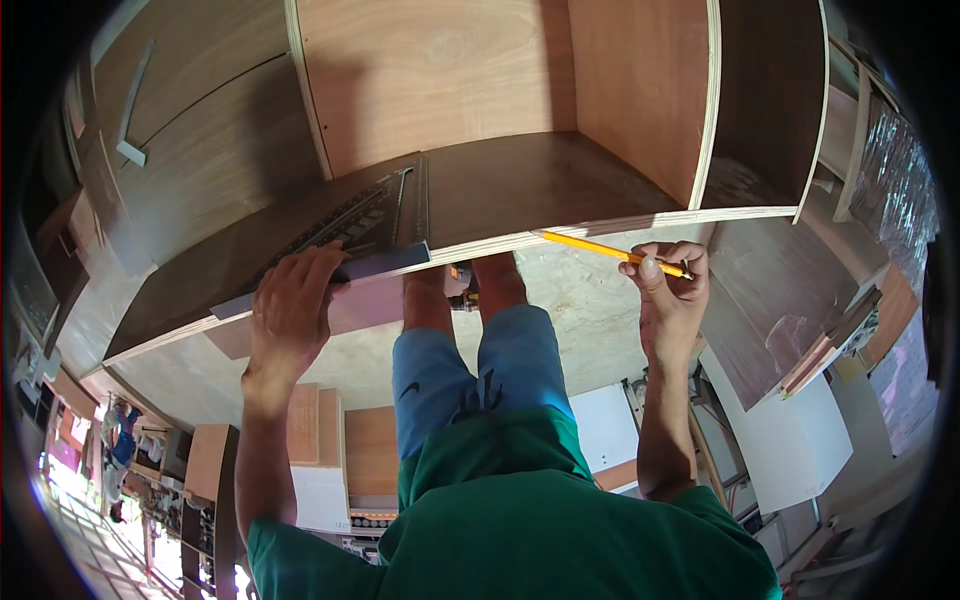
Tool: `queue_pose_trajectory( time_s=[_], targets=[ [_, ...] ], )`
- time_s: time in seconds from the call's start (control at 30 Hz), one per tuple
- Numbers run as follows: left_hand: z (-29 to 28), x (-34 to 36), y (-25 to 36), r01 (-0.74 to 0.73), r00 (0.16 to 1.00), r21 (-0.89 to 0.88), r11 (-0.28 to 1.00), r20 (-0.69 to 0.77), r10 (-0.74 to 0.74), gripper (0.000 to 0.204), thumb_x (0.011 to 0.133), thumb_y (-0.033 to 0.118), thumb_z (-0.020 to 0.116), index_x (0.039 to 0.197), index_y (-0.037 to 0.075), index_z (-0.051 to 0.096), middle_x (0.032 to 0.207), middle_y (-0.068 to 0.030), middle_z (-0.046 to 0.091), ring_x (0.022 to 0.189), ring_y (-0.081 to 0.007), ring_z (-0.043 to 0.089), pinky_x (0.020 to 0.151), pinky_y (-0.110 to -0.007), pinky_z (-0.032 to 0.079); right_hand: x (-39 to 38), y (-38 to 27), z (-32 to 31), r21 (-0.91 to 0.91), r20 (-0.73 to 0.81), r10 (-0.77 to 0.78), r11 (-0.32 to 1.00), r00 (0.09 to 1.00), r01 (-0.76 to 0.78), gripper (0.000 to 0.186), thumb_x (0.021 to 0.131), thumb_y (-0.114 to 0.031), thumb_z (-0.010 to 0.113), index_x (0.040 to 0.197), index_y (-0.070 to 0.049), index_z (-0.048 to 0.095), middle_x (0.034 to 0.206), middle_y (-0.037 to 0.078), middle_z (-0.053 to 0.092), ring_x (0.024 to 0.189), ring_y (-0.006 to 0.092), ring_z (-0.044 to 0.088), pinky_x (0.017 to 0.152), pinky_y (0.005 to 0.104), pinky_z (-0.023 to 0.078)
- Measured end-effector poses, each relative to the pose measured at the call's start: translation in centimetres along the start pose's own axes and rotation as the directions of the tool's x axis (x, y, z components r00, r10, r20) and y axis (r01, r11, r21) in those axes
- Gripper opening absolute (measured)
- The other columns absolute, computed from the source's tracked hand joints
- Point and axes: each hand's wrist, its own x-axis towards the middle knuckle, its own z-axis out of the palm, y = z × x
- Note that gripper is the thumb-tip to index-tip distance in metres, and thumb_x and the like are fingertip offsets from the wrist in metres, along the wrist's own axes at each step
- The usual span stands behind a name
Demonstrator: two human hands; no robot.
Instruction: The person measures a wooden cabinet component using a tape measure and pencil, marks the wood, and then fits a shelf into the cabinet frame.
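Observation:
A dark triangular speed square (408,212) lies on the brown bottom panel (530,165) of a plywood cabinet, its thick fence along the panel's pale front edge (490,244). My left hand (292,300) is closed over the fence at its left part, fingers on top. To the right, my right hand (672,285) pinches a yellow pencil (590,246) near one end. The pencil's other end points left and reaches the plywood edge in view; whether it touches, I cannot tell.
Upright plywood dividers (708,110) part the cabinet. A try square (130,110) rests on a brown panel at far left. Between my legs, a power tool (462,292) is partly hidden. White boards (790,440) and a plastic-wrapped stack (900,170) stand at right.

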Motion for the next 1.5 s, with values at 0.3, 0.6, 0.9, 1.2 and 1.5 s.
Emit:
queue_pose_trajectory(
  time_s=[0.3, 0.6, 0.9, 1.2, 1.5],
  targets=[
    [-0.3, 0.3, 0.3, -0.006, 1.0, -0.037, 0.999, -0.001, 0.006, 0.028, 0.095, 0.007, 0.069, 0.123, 0.006, 0.065, 0.127, -0.0118, 0.073, 0.113, -0.0365, 0.068, 0.095, -0.049, 0.053, -0.2, 0.4, 0.1, -0.013, -0.013, 0.004, 1.0, 1.0, -0.004, 0.029, 0.097, 0.0, 0.078, 0.105, -0.006, 0.051, 0.108, 0.017, 0.073, 0.099, 0.0241, 0.073, 0.09, 0.0405, 0.063],
    [-0.5, 0.3, 0.1, -0.014, 1.0, -0.046, 0.999, 0.021, 0.015, 0.031, 0.093, 0.004, 0.071, 0.123, 0.004, 0.064, 0.125, -0.0133, 0.073, 0.11, -0.037, 0.068, 0.092, -0.05, 0.054, -0.2, 0.7, -0.8, -0.023, 0.004, -0.004, 1.0, 1.0, 0.005, 0.029, 0.096, 0.001, 0.078, 0.104, -0.006, 0.051, 0.108, 0.018, 0.073, 0.098, 0.0242, 0.073, 0.091, 0.0406, 0.064],
    [-0.2, 0.1, -0.3, -0.038, 0.999, -0.076, 0.996, -0.011, 0.037, 0.03, 0.093, 0.006, 0.071, 0.122, 0.004, 0.065, 0.126, -0.0126, 0.073, 0.112, -0.0368, 0.067, 0.093, -0.05, 0.055, -0.4, 1.0, 0.4, -0.03, 0.035, 0.004, 1.0, 0.999, -0.003, 0.031, 0.096, 0.001, 0.078, 0.107, -0.006, 0.05, 0.107, 0.018, 0.073, 0.095, 0.0246, 0.074, 0.09, 0.0413, 0.063],
    [-0.2, -0.2, -0.8, -0.032, 0.999, -0.078, 0.996, 0.009, 0.033, 0.028, 0.094, 0.004, 0.07, 0.122, 0.002, 0.064, 0.13, -0.0145, 0.072, 0.111, -0.0385, 0.067, 0.093, -0.05, 0.054, -0.6, 0.6, 0.2, -0.059, 0.028, -0.024, 0.998, 0.999, 0.025, 0.031, 0.097, 0.0, 0.078, 0.107, -0.006, 0.049, 0.106, 0.018, 0.073, 0.098, 0.0247, 0.074, 0.09, 0.0419, 0.064],
    [-0.5, 0.1, -0.5, -0.034, 0.999, -0.097, 0.995, 0.006, 0.035, 0.026, 0.096, 0.007, 0.07, 0.121, 0.002, 0.065, 0.129, -0.0143, 0.073, 0.11, -0.0378, 0.068, 0.091, -0.05, 0.055, -0.5, 1.0, 0.9, -0.034, 0.036, -0.014, 0.999, 0.999, 0.015, 0.031, 0.097, 0.001, 0.077, 0.108, -0.006, 0.049, 0.107, 0.018, 0.073, 0.099, 0.0249, 0.074, 0.09, 0.0421, 0.064]
  ],
)
